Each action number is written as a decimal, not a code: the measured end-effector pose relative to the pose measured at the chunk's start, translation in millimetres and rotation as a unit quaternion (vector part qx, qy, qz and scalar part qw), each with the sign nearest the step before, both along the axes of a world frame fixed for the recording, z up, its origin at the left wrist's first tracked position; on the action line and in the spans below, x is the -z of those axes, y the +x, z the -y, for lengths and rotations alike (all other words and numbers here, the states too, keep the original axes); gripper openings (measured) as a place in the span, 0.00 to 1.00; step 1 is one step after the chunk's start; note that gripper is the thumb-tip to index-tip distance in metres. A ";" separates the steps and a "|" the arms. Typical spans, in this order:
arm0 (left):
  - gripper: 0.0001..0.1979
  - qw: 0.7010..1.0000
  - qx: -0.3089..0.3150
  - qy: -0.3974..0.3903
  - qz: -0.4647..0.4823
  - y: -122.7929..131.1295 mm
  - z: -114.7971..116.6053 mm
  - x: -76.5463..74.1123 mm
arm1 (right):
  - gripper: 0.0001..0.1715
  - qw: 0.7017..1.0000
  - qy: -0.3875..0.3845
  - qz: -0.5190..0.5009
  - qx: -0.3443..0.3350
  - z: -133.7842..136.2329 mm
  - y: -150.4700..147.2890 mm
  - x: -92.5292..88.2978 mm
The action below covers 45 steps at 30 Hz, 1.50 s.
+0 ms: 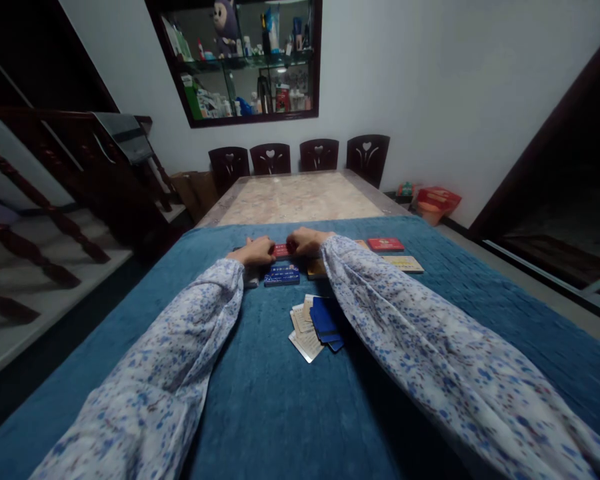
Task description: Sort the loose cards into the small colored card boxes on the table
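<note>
Red stack (282, 251) sits between two hands on blue cloth (260, 393).
Left hand (254, 252) and right hand (307, 241) stand apart at its ends, grip unclear; the right sleeve (380, 293) partly covers a yellow-brown stack (317, 270).

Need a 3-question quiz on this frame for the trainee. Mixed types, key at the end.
1. Multiple choice: what colour is the item between the left hand and the right hand?
a) green
b) red
c) yellow

2. True or false: the loose cards lie farther from the person than the blue stack.

3. Count: how many chairs show at the far end of the table?

Key: 1. b; 2. false, they lie nearer; 3. four.
</note>
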<state>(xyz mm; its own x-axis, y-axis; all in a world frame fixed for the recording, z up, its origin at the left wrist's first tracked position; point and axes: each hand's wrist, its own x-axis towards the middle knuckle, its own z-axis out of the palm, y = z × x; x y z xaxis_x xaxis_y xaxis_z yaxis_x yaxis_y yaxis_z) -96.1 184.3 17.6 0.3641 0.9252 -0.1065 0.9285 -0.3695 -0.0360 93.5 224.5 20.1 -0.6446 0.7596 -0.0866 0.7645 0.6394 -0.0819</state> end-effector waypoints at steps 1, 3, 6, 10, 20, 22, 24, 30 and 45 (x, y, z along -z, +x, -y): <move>0.11 1.000 0.004 0.000 -0.001 -0.6 -0.9 0.8 | 0.24 1.000 -0.002 0.003 -0.001 -0.6 -0.6 0.4; 0.11 1.000 0.009 0.003 -0.003 -1.5 -2.4 2.7 | 0.24 1.000 -0.005 0.005 0.001 -1.4 -1.4 0.8; 0.11 1.000 0.017 0.008 -0.001 -2.3 -3.6 5.3 | 0.24 1.000 -0.007 0.000 0.007 -1.2 -1.7 1.3; 0.10 1.000 0.024 0.010 0.003 -2.4 -3.4 6.2 | 0.23 1.000 -0.007 0.008 0.004 -1.2 -2.3 2.9; 0.11 0.999 0.017 0.006 -0.033 -1.2 -1.5 4.7 | 0.24 1.000 -0.006 0.007 0.012 -5.5 -3.4 6.0; 0.11 0.999 0.015 0.009 -0.033 -1.7 -1.2 5.2 | 0.23 1.000 -0.002 0.009 0.005 -5.2 -2.9 5.7; 0.11 0.999 0.016 0.010 -0.030 -2.6 -1.0 5.7 | 0.22 1.000 0.002 0.018 -0.004 -4.4 -2.2 5.3; 0.15 0.999 0.018 0.018 -0.034 -6.8 -2.5 7.9 | 0.28 0.999 0.037 0.016 -0.023 0.0 3.8 0.1; 0.12 0.966 0.121 0.206 0.100 1.6 24.1 10.5 | 0.15 0.985 0.166 -0.042 -0.030 38.5 31.8 -9.4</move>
<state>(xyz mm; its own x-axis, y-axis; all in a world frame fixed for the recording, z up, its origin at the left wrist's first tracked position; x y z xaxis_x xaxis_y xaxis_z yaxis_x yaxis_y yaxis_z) -94.5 160.3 7.2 0.5499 0.7599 0.3467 0.8207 -0.5686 -0.0553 125.3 186.0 29.5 -0.6829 0.6977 0.2164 0.7244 0.6850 0.0773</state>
